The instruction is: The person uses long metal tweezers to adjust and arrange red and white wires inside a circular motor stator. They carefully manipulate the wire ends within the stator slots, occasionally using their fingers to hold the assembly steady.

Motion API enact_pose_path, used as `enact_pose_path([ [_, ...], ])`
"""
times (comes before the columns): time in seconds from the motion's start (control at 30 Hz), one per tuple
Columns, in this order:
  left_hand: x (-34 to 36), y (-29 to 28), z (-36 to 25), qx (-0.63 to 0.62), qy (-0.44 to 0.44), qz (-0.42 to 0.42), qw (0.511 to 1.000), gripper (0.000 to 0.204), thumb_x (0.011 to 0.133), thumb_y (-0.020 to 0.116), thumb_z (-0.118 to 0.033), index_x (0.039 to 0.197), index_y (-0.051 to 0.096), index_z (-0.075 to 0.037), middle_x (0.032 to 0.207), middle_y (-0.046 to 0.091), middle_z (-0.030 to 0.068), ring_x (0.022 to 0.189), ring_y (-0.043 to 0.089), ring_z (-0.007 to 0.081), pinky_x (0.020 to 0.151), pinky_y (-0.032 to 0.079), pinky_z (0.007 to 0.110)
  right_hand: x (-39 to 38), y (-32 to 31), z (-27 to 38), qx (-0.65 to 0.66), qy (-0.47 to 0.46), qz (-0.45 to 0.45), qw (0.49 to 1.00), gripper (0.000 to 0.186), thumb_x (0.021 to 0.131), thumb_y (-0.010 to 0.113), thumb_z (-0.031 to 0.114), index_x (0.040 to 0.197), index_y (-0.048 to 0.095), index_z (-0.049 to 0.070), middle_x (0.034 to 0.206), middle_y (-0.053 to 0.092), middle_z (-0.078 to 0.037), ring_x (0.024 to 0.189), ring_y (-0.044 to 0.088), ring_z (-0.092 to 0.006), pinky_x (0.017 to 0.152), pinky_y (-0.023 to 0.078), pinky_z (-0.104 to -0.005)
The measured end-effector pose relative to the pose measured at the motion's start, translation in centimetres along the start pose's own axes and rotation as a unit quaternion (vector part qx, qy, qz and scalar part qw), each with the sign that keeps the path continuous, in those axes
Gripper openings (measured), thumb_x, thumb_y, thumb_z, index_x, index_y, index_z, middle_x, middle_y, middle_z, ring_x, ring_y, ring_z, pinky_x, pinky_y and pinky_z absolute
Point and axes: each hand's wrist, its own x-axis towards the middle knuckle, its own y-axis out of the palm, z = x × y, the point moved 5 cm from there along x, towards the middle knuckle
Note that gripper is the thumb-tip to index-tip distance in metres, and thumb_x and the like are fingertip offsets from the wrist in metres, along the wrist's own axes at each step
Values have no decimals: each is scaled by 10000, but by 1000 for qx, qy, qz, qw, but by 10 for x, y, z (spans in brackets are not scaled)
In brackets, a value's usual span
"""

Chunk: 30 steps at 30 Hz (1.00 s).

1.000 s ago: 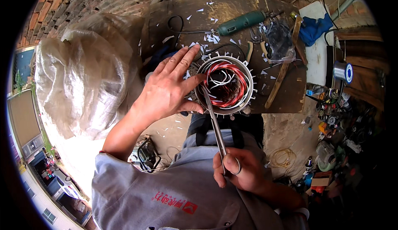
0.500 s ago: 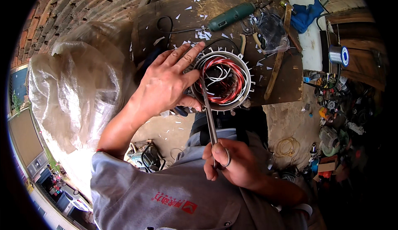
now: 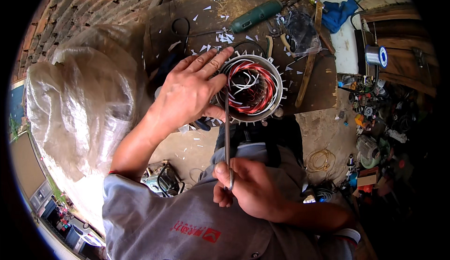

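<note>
A finned round motor stator housing [image 3: 281,85] stands at the near edge of the bench, its opening facing up. Inside runs a ring of red wire windings [image 3: 268,82], with loose white leads [image 3: 247,82] curling in the middle. My left hand [image 3: 188,92] lies over the housing's left side, fingers stretched along the rim and thumb near its front. In my right hand [image 3: 246,185] is a long, slim, ring-handled metal tool [image 3: 228,140], scissors or forceps. Its tip reaches into the left side of the windings, beside my left fingers; the very end is hard to make out.
A green power tool [image 3: 255,17], pliers [image 3: 269,46], a plastic bag [image 3: 303,31], a wooden strip [image 3: 307,75] and white paper scraps [image 3: 225,37] lie on the bench [image 3: 197,3]. Plastic sheeting [image 3: 89,100] bulges at left. A wire spool [image 3: 376,56] stands at right.
My right hand has moved left, swinging the ring-handled tool from a slant to nearly straight and turning it edge-on. My left hand stays on the housing. The whole view has shifted slightly.
</note>
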Motion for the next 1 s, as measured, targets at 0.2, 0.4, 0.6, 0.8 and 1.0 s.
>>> enact_pose_path([
  [0.2, 1, 0, 0, -4, -2, 7, 1000, 584, 549, 777, -485, 961, 640, -94, 1512, 432, 118, 1309, 506, 320, 1053, 433, 437, 4, -3, 0, 56, -2, -9, 998, 497, 985, 562, 482, 794, 525, 24, 658, 625, -74, 567, 581, -109, 539, 463, -249],
  [0.4, -1, 0, -1, -2, 3, -3, 1000, 597, 587, 764, -498, 975, 660, -57, 1510, 418, 173, 1308, 504, 337, 1049, 435, 443, 10, 5, 1, 62, -44, -4, 997, 488, 994, 550, 473, 822, 522, 17, 652, 615, -66, 567, 568, -104, 537, 457, -254],
  [0.6, -14, 1, -11, -14, -51, 4, 999, 636, 668, 786, -469, 1124, 674, -40, 1501, 366, 286, 1330, 458, 425, 1067, 413, 446, 17, 18, 4, 82, -45, -3, 996, 495, 1006, 526, 468, 816, 498, 12, 658, 620, -73, 573, 577, -108, 547, 466, -254],
  [0.8, -9, 2, -5, -74, -54, 26, 995, 629, 673, 828, -400, 1149, 678, -17, 1509, 324, 322, 1363, 409, 448, 1093, 387, 455, 22, 24, 7, 80, -92, 39, 992, 416, 1042, 467, 419, 932, 494, 18, 692, 607, -96, 615, 573, -128, 570, 459, -260],
  [1.0, -6, 3, -1, -104, -57, 27, 993, 641, 640, 857, -374, 1136, 683, -7, 1509, 326, 322, 1364, 410, 445, 1092, 389, 452, 23, 23, 11, 72, -98, 34, 992, 377, 1046, 480, 370, 946, 503, 8, 687, 605, -79, 608, 563, -111, 567, 456, -254],
])
